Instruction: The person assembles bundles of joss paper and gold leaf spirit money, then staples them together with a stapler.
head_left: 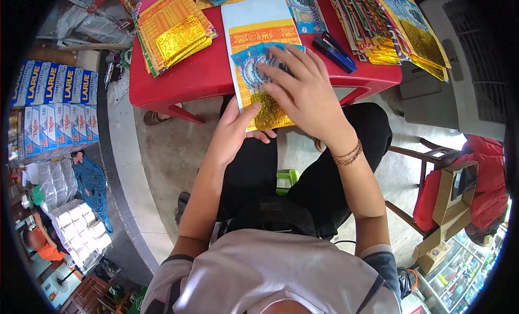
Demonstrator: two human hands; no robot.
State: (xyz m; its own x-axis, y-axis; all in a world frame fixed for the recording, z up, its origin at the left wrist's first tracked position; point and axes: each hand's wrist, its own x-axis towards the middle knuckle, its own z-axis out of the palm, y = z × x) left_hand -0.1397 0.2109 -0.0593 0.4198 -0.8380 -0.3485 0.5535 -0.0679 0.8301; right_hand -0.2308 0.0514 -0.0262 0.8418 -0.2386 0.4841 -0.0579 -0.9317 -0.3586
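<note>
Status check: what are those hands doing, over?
Left hand holding edge of white, orange and gold paper sheet. Right hand flat on blue printed slips. Blue stapler alongside.

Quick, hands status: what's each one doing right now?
Left hand: closed on the near edge of the yellow sheet.
Right hand: open, pressing flat on the blue notes.

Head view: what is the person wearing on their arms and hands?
The left hand wears nothing; the right hand has beaded reddish-brown bracelets at the wrist. Short sleeves with dark trim, on a pale shirt, leave both forearms uncovered.
</note>
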